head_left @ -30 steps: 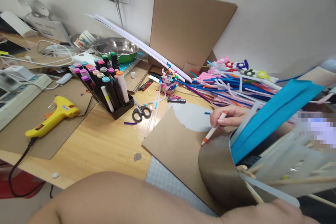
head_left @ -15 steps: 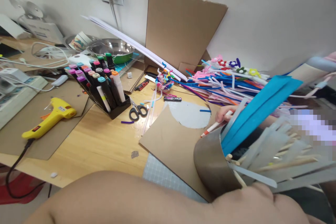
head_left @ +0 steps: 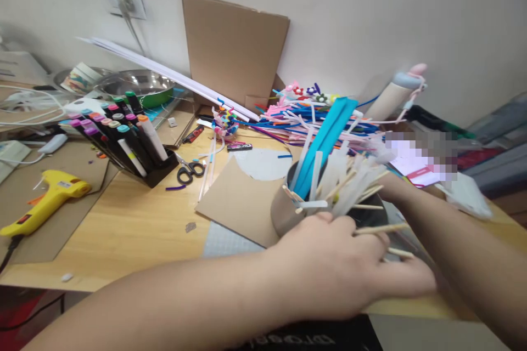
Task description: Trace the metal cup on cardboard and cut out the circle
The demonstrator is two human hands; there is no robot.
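My left hand point(head_left: 341, 263) reaches across from the lower left and grips the near side of a brown round container point(head_left: 283, 213) standing on the desk. The container holds a folded blue felt strip point(head_left: 327, 140), pale glue sticks and thin wooden sticks point(head_left: 358, 186) that fan out to the right. My right hand point(head_left: 390, 184) comes in from the right behind the container. The sticks cover most of it, so I cannot make out its fingers or what it holds.
A cardboard sheet point(head_left: 234, 203) with a round cut-out lies left of the container on a grey cutting mat point(head_left: 222, 242). Further left are scissors point(head_left: 187, 171), a black marker stand point(head_left: 132, 145) and a yellow glue gun point(head_left: 43, 204). Pipe cleaners point(head_left: 304, 120) are heaped behind.
The container was up close to the camera and now stands lower and farther on the desk. My left hand has come into sight on it. My right hand with the white pen went behind the sticks.
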